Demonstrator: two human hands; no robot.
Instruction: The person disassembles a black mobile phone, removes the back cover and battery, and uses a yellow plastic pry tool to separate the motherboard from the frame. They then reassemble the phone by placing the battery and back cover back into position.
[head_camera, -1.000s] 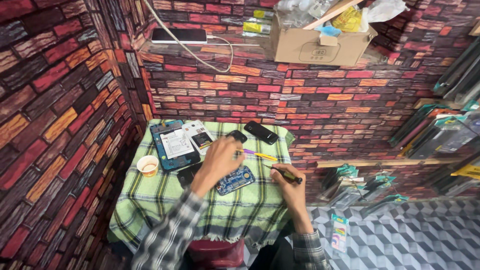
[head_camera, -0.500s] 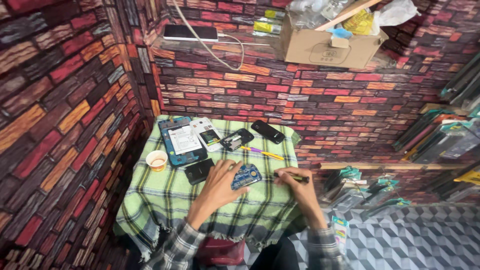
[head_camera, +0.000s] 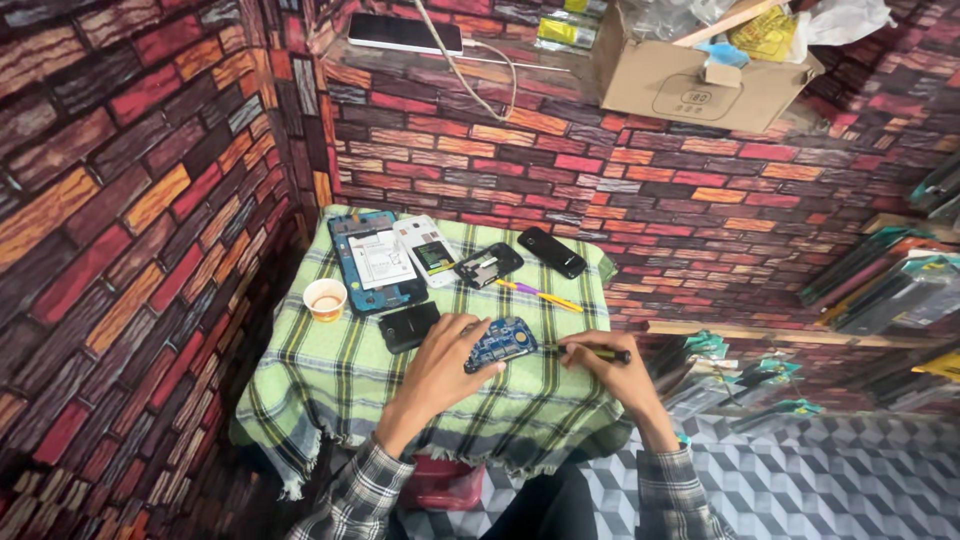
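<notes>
Small counter (head_camera: 330, 390), draped in a green and white checked cloth, set in a corner of brick-patterned walls.

Left hand (head_camera: 440, 365): palm down on the cloth, fingers loosely spread, fingertips touching the left edge of a blue phone board (head_camera: 500, 343) and steadying it. The board lies flat near the middle of the counter, between the two hands.

Right hand (head_camera: 600, 365): closed around a dark screwdriver (head_camera: 590, 352), held roughly level, its tip pointing left toward the right edge of the board. Whether the tip touches the board cannot be told.

Other items on the counter:
- Black phone cover (head_camera: 408, 326), flat, just beside the left hand on its far-left side.
- Paper cup (head_camera: 326, 299), upright, near the left edge, holding a brownish liquid.
- Blue tablet frame (head_camera: 372, 262), lying flat at the back left, with a white sheet resting on it.
- White phone body (head_camera: 430, 250), opened, just right of the tablet frame.
- Black phone frame (head_camera: 488, 265), tilted, behind the board.
- Black phone (head_camera: 551, 252), lying diagonally at the back right.
- Yellow pen (head_camera: 540, 295), lying between the black phone and the board.

Ledge above the counter: a cardboard box (head_camera: 690, 85) with mixed contents, a flat white device (head_camera: 405, 33) and a pale cable (head_camera: 470, 70) hanging down the wall.

Both sleeves are grey plaid.
</notes>
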